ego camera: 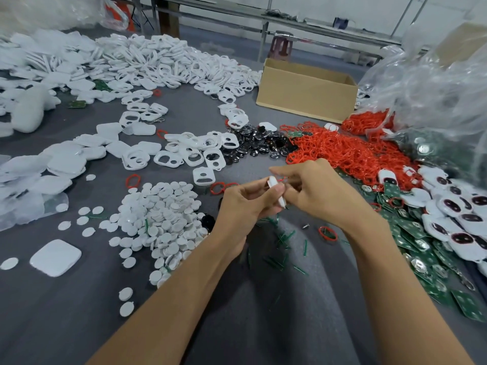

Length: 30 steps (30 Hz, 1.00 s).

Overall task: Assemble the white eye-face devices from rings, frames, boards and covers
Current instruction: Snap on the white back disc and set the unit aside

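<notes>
Two bare hands meet at the centre of the frame above a grey tabletop. The left hand and the right hand both have their grip pinched on a small white device part, held edge-on between the fingertips; a sliver of red shows at its top.

Just left of the hands lies a heap of white round discs. Above it, at the middle of the frame, lie white frames with eye openings. A pile of red rings fills the right centre, with dark shiny pieces to its left. Green boards and finished eye-face devices lie along the right edge. A cardboard box stands at the upper right. White covers spread across the left.
</notes>
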Tool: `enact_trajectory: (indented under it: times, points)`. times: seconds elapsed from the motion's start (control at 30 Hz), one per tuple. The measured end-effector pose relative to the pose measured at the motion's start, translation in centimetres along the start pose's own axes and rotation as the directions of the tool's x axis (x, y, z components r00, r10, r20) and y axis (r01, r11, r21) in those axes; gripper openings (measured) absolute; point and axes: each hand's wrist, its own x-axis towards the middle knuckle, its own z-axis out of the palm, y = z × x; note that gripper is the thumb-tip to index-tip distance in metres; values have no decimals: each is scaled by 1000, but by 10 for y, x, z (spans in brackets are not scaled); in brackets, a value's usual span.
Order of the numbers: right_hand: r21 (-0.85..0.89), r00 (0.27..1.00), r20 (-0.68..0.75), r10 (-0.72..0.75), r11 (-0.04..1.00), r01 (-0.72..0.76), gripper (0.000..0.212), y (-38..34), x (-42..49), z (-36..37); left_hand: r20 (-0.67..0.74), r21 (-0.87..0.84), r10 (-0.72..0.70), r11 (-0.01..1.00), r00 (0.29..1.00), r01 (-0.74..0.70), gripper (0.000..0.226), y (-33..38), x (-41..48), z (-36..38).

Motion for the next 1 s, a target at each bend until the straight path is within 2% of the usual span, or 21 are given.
enact_trajectory:
  times: [0.1, 0.3, 0.5, 0.67, 0.9, 1.0]
  points:
    - [91, 997, 73, 18, 996, -25, 42, -1, -3, -3, -11, -2, -7, 1000, 1000, 7, 16, 1, 2, -1]
    - [190, 990, 131, 49, 979, -74, 45, -6, -7, -10, 6, -1, -14, 1000, 1000, 14, 20, 3, 1, -2]
    - [106, 994, 104, 32, 993, -43, 46, -6, -7, -13, -21, -5, -31, 1000, 999, 31, 56, 2, 2, -3]
    - [131, 999, 31, -25, 991, 21, 38, -7, -6, -15, -27, -30, -46, 998, 999, 46, 42, 3, 3, -3]
    - [190, 997, 77, 5, 982, -20, 39, -7, -7, -15, -37, -3, -40, 999, 998, 40, 24, 3, 3, -3]
    - [185, 997, 72, 17, 982, -30, 41, -6, -6, -12, -40, -3, -50, 999, 998, 50, 26, 3, 3, -3]
